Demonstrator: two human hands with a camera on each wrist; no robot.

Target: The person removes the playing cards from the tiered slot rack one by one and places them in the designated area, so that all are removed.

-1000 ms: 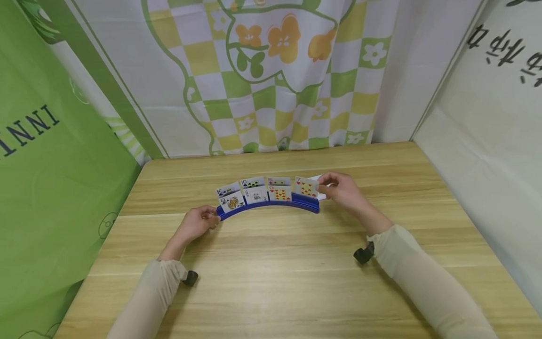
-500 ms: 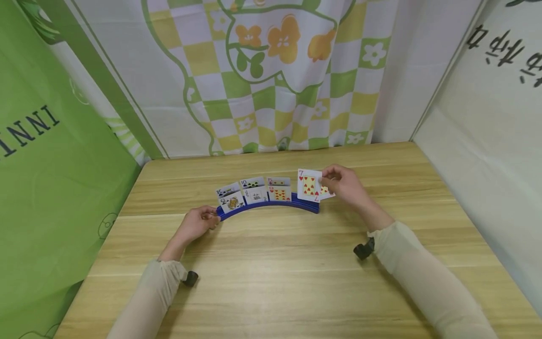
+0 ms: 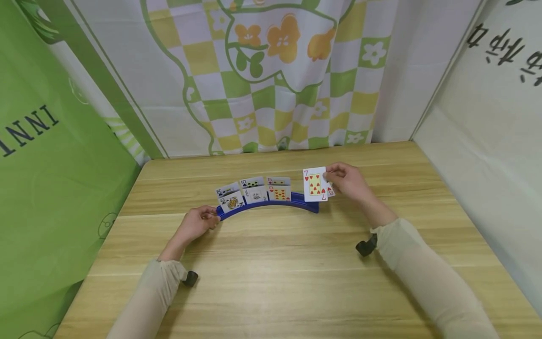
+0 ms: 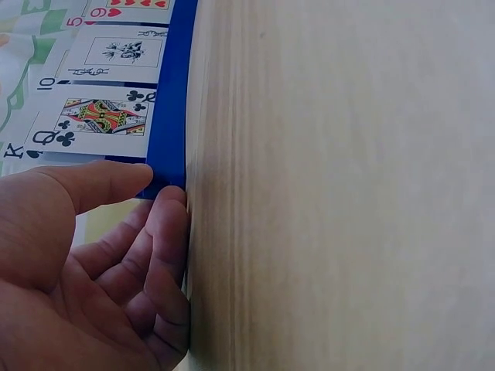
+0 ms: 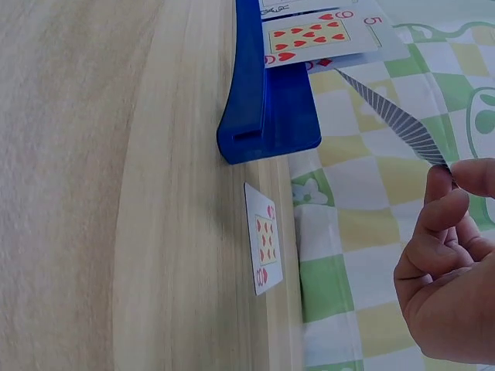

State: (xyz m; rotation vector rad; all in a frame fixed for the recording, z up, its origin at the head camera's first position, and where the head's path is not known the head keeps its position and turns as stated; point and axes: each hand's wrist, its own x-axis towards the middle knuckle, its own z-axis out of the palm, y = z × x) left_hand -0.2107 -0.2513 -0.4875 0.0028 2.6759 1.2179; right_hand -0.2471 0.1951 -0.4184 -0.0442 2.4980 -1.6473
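Observation:
A curved blue card holder (image 3: 304, 203) stands on the table with two rows of cards in its left and middle parts. The queen of clubs (image 4: 100, 120) is in front at its left end, the nine of hearts (image 5: 309, 37) in front near the middle. My left hand (image 3: 198, 223) pinches the holder's left tip between thumb and fingers. Above the holder's bare right end, my right hand (image 3: 348, 181) pinches the seven of hearts (image 3: 314, 184) by its right edge. An eight of hearts (image 5: 265, 238) lies on the table beyond the holder's right end, partly behind the seven in the head view.
Behind the table's far edge hangs a checked, flowered curtain (image 3: 262, 108). A green cloth (image 3: 51, 188) hangs at the left, a white one with dark writing (image 3: 487, 122) at the right. Bare wooden table top (image 3: 271, 268) lies in front of the holder.
My right hand has lifted the seven of hearts up off the holder's right end and drawn it slightly right. The eight of hearts behind it shows less than half a second ago. My left hand has not moved.

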